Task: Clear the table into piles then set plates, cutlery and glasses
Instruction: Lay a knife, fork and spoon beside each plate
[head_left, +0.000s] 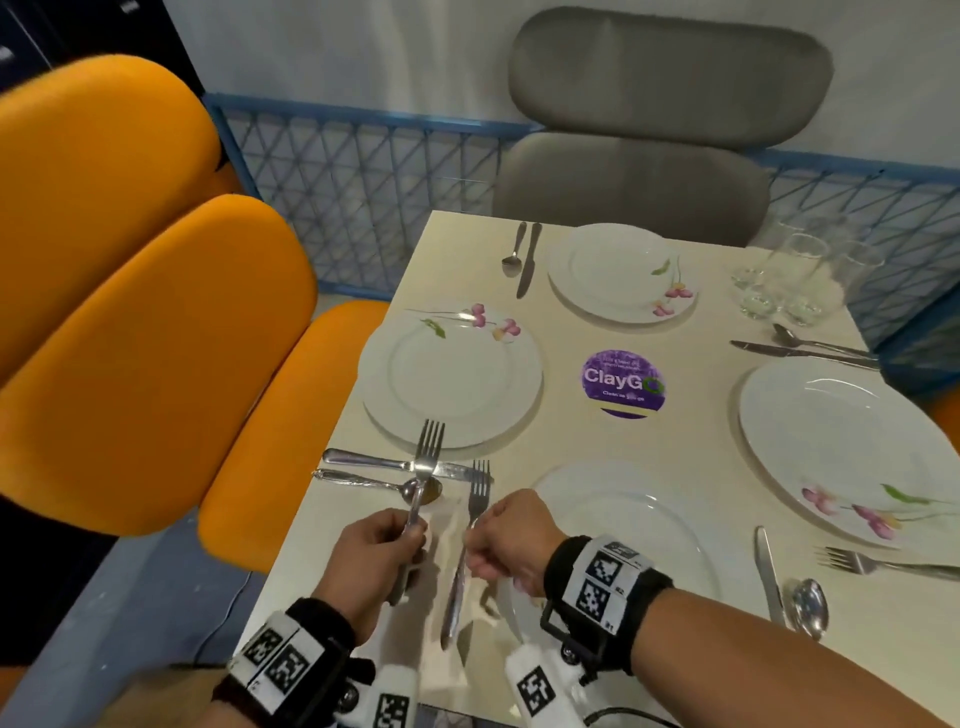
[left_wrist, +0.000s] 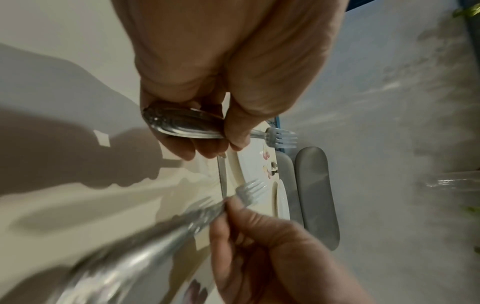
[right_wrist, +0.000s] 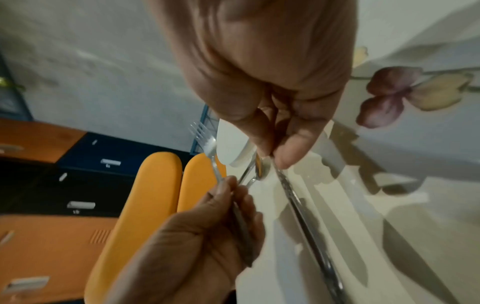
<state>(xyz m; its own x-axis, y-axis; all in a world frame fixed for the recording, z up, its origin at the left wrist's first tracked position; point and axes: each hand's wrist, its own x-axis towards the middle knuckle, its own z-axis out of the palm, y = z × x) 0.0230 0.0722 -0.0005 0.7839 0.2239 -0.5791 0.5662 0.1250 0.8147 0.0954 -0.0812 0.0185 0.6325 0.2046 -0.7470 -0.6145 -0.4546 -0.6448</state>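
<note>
My left hand (head_left: 410, 535) grips the handle of a steel fork (head_left: 427, 462), tines pointing away over the near-left corner. In the left wrist view its handle (left_wrist: 182, 125) lies under my curled fingers. My right hand (head_left: 475, 545) pinches the neck of a second fork (head_left: 477, 493) beside it; its long handle (right_wrist: 301, 207) runs back under the hand. Both forks are held just above the table. A knife (head_left: 363, 460) and a spoon (head_left: 363, 481) lie crosswise under the forks, beside the left flowered plate (head_left: 452, 374). The near plate (head_left: 639, 525) lies by my right wrist.
Flowered plates sit at the far side (head_left: 618, 270) and the right (head_left: 852, 447), each with cutlery beside it. Several glasses (head_left: 795, 280) stand at the far right corner. A purple sticker (head_left: 622, 383) marks the table's middle. Orange chairs (head_left: 156, 338) and a grey chair (head_left: 649, 156) surround the table.
</note>
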